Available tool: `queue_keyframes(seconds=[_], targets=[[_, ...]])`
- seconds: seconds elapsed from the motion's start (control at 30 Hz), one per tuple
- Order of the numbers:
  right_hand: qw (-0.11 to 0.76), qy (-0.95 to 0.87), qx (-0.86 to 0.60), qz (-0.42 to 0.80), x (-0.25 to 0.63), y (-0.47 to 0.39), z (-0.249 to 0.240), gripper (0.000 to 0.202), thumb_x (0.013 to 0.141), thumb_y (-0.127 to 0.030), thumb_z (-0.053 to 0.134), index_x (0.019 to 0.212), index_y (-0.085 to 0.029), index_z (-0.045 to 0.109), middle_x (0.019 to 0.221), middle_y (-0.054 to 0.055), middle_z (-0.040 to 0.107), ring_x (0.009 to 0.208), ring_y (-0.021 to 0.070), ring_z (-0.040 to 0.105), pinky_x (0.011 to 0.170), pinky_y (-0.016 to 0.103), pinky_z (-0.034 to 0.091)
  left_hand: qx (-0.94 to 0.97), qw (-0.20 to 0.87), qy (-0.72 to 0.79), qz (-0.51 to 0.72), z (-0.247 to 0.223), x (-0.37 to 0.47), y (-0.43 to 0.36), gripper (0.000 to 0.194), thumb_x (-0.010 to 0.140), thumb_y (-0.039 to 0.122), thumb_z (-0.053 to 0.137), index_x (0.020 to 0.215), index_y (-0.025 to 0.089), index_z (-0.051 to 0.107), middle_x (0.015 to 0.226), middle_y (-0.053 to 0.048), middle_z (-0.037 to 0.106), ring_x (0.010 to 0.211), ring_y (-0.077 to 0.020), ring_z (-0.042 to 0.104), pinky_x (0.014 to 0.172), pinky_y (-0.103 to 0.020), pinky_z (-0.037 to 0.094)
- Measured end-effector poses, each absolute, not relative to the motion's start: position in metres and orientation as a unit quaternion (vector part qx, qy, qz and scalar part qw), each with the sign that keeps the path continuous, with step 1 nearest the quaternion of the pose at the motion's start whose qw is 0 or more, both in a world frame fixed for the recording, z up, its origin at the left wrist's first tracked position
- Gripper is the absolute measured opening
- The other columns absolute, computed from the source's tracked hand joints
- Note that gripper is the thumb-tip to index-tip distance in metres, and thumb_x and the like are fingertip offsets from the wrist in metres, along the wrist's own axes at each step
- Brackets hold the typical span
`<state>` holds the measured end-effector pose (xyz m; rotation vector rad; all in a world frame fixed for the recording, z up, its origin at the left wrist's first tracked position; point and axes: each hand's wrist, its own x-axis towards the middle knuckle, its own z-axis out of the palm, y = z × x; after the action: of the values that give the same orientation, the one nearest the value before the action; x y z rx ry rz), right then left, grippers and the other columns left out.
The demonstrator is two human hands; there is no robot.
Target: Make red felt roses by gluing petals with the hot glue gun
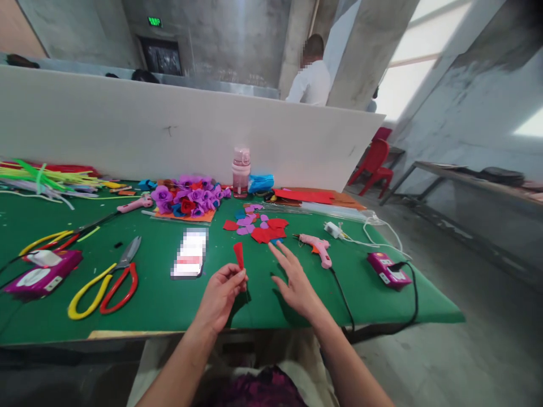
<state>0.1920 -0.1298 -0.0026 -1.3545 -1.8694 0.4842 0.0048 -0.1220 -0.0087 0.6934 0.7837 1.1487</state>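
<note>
Between the thumb and fingers of my left hand (224, 291) is a small rolled red paper piece (238, 254), held upright, with what looks like a thin wire trailing below. My right hand (294, 282) is open, fingers spread, and its fingertips reach the near edge of the loose petal cutouts. Those lie in a scattered group: red petals (269, 230), purple petals (245, 226) and a few blue ones. To the right of my right hand a pink glue gun (316, 249) lies on its side. A phone (190, 253) with a blurred screen lies left of my left hand.
Yellow-and-red scissors (112, 277) lie front left. Purple power strips (46, 274) (389, 270) sit at both sides, with cords. Finished paper flowers (186, 195), a pink bottle (241, 172) and bright strips (46, 178) line the white divider (190, 127). A person (311, 73) stands beyond it.
</note>
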Motion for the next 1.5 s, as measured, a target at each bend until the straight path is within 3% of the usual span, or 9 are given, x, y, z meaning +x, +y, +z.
queue_keyframes(seconds=[0.17, 0.37, 0.63, 0.77, 0.87, 1.0, 1.07, 1.2, 1.5], targets=[[0.339, -0.761, -0.487, 0.263, 0.187, -0.135, 0.001, 0.084, 0.064, -0.033, 0.072, 0.137, -0.031, 0.030, 0.144, 0.008, 0.030, 0.132, 0.0257, 0.027, 0.106, 0.044, 0.026, 0.356, 0.723, 0.363, 0.467, 0.009, 0.006, -0.124, 0.018, 0.064, 0.023, 0.073, 0.069, 0.014, 0.058, 0.087, -0.004, 0.063, 0.066, -0.0090, 0.056, 0.059, -0.020, 0.042], [0.310, -0.782, -0.493, 0.223, 0.178, -0.138, -0.001, 0.094, 0.055, -0.040, 0.078, 0.136, -0.030, 0.033, 0.143, 0.010, 0.032, 0.132, 0.0305, 0.025, 0.106, 0.052, 0.019, 0.409, 0.739, 0.342, 0.413, 0.016, 0.018, -0.125, 0.017, 0.065, 0.024, 0.071, 0.069, 0.015, 0.057, 0.062, 0.002, 0.055, 0.058, -0.0100, 0.057, 0.053, -0.019, 0.039], [0.335, -0.769, -0.476, 0.264, 0.187, -0.138, 0.007, 0.083, 0.061, -0.035, 0.074, 0.135, -0.030, 0.036, 0.137, 0.007, 0.043, 0.126, 0.0265, 0.037, 0.104, 0.046, 0.027, 0.367, 0.725, 0.370, 0.450, 0.014, 0.014, -0.123, 0.023, 0.061, 0.025, 0.075, 0.069, 0.014, 0.056, 0.067, -0.002, 0.064, 0.058, -0.0113, 0.060, 0.055, -0.019, 0.043], [0.367, -0.704, -0.531, 0.296, 0.223, -0.125, 0.004, 0.040, 0.076, -0.030, 0.059, 0.116, -0.027, 0.059, 0.106, 0.006, 0.067, 0.101, 0.0238, 0.059, 0.092, 0.042, 0.040, 0.342, 0.693, 0.383, 0.507, 0.015, -0.008, -0.116, 0.021, 0.061, 0.023, 0.075, 0.069, 0.014, 0.058, 0.065, -0.001, 0.063, 0.058, -0.0105, 0.060, 0.061, -0.022, 0.046], [0.432, -0.619, -0.646, 0.117, 0.244, -0.104, 0.005, 0.021, 0.073, -0.033, 0.061, 0.087, -0.021, 0.070, 0.093, 0.010, 0.069, 0.095, 0.0274, 0.059, 0.091, 0.046, 0.037, 0.323, 0.684, 0.387, 0.528, 0.018, -0.018, -0.108, 0.021, 0.059, 0.022, 0.076, 0.069, 0.014, 0.058, 0.066, -0.001, 0.064, 0.059, -0.0106, 0.060, 0.064, -0.023, 0.047], [0.552, -0.535, -0.617, 0.168, 0.226, -0.066, 0.018, 0.035, 0.085, -0.037, 0.041, 0.110, -0.021, 0.059, 0.070, 0.003, 0.068, 0.058, 0.0157, 0.059, 0.067, 0.032, 0.046, 0.329, 0.666, 0.393, 0.542, 0.027, -0.010, -0.082, 0.025, 0.055, 0.024, 0.077, 0.068, 0.014, 0.058, 0.073, -0.002, 0.065, 0.063, -0.0118, 0.061, 0.064, -0.024, 0.046], [0.591, -0.534, -0.548, 0.255, 0.200, -0.046, 0.026, 0.038, 0.083, -0.036, 0.042, 0.118, -0.024, 0.051, 0.084, 0.001, 0.068, 0.046, 0.0112, 0.054, 0.055, 0.027, 0.044, 0.358, 0.633, 0.402, 0.556, 0.032, 0.000, -0.062, 0.026, 0.054, 0.026, 0.078, 0.068, 0.013, 0.059, 0.073, -0.001, 0.063, 0.063, -0.0102, 0.058, 0.058, -0.020, 0.041], [0.627, -0.554, -0.469, 0.283, 0.154, -0.014, 0.028, 0.022, 0.080, -0.035, 0.051, 0.091, -0.022, 0.064, 0.078, 0.002, 0.068, 0.074, 0.0162, 0.062, 0.071, 0.027, 0.046, 0.407, 0.554, 0.413, 0.596, 0.036, 0.019, -0.025, 0.027, 0.051, 0.029, 0.078, 0.065, 0.014, 0.061, 0.058, 0.004, 0.055, 0.049, -0.0052, 0.044, 0.046, -0.018, 0.030], [0.612, -0.534, -0.400, 0.425, 0.138, -0.008, -0.001, 0.027, 0.074, -0.036, 0.063, 0.096, -0.022, 0.066, 0.097, 0.004, 0.067, 0.094, 0.0186, 0.060, 0.085, 0.032, 0.045, 0.438, 0.551, 0.365, 0.609, 0.008, 0.028, -0.007, 0.025, 0.061, 0.035, 0.072, 0.066, 0.015, 0.058, 0.057, 0.004, 0.053, 0.052, -0.0081, 0.047, 0.053, -0.020, 0.037]])
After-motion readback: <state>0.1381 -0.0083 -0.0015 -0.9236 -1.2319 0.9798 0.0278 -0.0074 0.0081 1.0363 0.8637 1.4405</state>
